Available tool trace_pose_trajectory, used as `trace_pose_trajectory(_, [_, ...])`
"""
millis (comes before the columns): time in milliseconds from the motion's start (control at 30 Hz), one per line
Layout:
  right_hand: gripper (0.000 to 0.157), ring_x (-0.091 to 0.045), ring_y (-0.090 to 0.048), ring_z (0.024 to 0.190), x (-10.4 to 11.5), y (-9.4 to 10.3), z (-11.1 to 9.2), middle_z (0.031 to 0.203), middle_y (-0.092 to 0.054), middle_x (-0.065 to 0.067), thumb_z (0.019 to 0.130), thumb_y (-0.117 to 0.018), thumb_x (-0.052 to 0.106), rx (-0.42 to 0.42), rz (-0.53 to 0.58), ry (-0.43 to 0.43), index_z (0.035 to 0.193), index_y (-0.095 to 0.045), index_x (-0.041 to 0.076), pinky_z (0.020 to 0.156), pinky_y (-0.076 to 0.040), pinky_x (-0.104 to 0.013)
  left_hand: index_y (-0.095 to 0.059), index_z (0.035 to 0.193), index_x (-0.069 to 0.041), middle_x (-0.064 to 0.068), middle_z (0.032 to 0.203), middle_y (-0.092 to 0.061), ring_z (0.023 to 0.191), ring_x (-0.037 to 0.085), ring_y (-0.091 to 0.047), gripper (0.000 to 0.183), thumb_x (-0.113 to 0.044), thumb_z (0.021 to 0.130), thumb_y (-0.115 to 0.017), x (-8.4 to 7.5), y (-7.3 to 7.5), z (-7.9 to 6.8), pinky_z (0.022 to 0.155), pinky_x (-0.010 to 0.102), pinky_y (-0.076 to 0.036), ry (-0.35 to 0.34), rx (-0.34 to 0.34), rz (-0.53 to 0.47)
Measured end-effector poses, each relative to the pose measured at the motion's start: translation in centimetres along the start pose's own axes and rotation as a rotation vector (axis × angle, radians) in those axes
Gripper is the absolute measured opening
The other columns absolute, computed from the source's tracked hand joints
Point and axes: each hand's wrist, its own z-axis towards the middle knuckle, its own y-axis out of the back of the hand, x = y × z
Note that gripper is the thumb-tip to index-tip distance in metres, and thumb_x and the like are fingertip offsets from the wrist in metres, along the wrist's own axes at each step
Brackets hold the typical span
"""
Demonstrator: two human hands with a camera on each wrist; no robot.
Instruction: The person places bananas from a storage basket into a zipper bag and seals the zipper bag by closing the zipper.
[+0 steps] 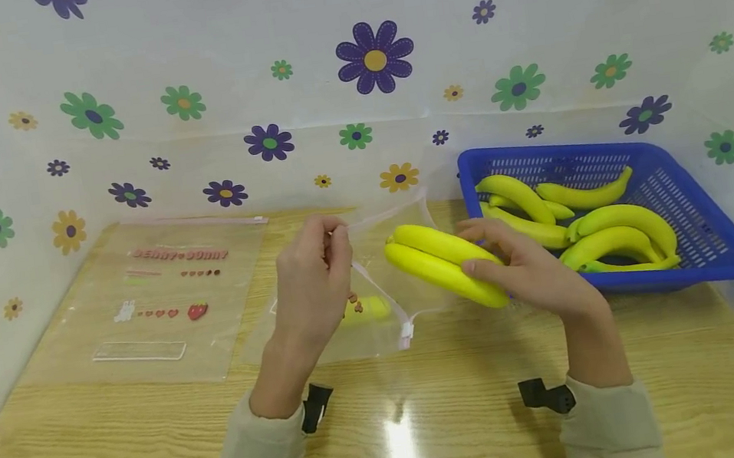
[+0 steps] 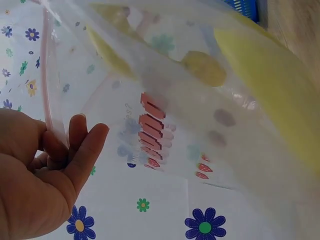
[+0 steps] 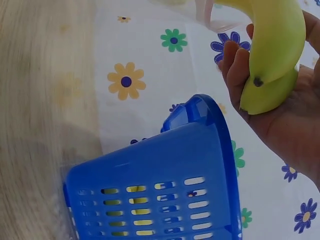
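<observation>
- Two bananas (image 1: 443, 265) hang at the parted mouth of a zip bag (image 1: 381, 339); bagging appears underway, the next move likely calling for sliding them in.
- The right hand (image 1: 526, 270) grips the pair, fingers spread to their width.
- The left hand (image 1: 309, 291) pinches the bag's edge, fingertips together.
- Nearby, a blue basket (image 1: 707, 273) holds more.

Bright light leaves white glare on the table (image 1: 461, 418), while the left wrist view seems hazy.
</observation>
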Motion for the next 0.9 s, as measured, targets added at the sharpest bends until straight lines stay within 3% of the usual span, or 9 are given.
trace_pose_trajectory(200, [0.029, -0.020, -0.053, 0.066, -0.5, 0.1, 0.2, 0.087, -0.055, -0.016, 0.104, -0.050, 0.021, 0.023, 0.093, -0.117, 0.124, -0.055, 0.001, 0.058, -0.049, -0.030, -0.060, 0.093, 0.005, 0.006, 0.062, -0.045, 0.049, 0.013, -0.038, 0.010, 0.000, 0.098, -0.053, -0.1, 0.0, -0.1, 0.045, 0.023, -0.031, 0.000, 0.001, -0.009])
trace_pose_trajectory(367, [0.032, -0.022, -0.054, 0.072, -0.3, -0.6, 0.7, 0.095, -0.056, -0.017, 0.105, -0.049, 0.025, -0.021, 0.149, -0.133, 0.126, -0.050, 0.001, 0.061, -0.050, -0.030, -0.060, 0.094, 0.005, 0.007, 0.063, -0.046, 0.049, 0.013, -0.039, 0.009, 0.000, 0.098, -0.054, -0.1, -0.1, -0.1, 0.046, 0.022, -0.031, -0.002, -0.001, -0.016])
trace_pose_trajectory(567, [0.035, -0.020, -0.059, 0.073, 0.1, -1.7, 1.6, 0.105, -0.059, -0.018, 0.101, -0.056, 0.013, -0.074, 0.211, -0.193, 0.127, -0.035, 0.002, 0.063, -0.051, -0.028, -0.060, 0.094, 0.005, 0.007, 0.063, -0.046, 0.048, 0.013, -0.039, 0.009, 0.000, 0.098, -0.054, -0.1, -0.1, 0.0, 0.045, 0.022, -0.031, -0.017, -0.006, -0.026])
trace_pose_trajectory(767, [0.035, -0.021, -0.060, 0.078, 0.1, -2.2, 1.9, 0.097, -0.061, -0.016, 0.094, -0.066, 0.011, -0.123, 0.172, -0.214, 0.120, -0.044, 0.000, 0.067, -0.053, -0.028, -0.060, 0.094, 0.005, 0.008, 0.064, -0.046, 0.050, 0.013, -0.038, 0.010, 0.001, 0.098, -0.053, 0.0, -0.1, 0.0, 0.046, 0.021, -0.031, -0.013, -0.015, -0.028])
trace_pose_trajectory(900, [0.031, -0.020, -0.059, 0.085, 0.1, -2.1, 1.8, 0.103, -0.059, -0.012, 0.096, -0.064, 0.013, -0.133, 0.193, -0.209, 0.119, -0.050, 0.001, 0.072, -0.052, -0.026, -0.060, 0.093, 0.005, 0.008, 0.065, -0.047, 0.051, 0.014, -0.038, 0.010, 0.001, 0.098, -0.052, 0.0, -0.2, -0.1, 0.046, 0.021, -0.030, -0.001, -0.029, -0.030])
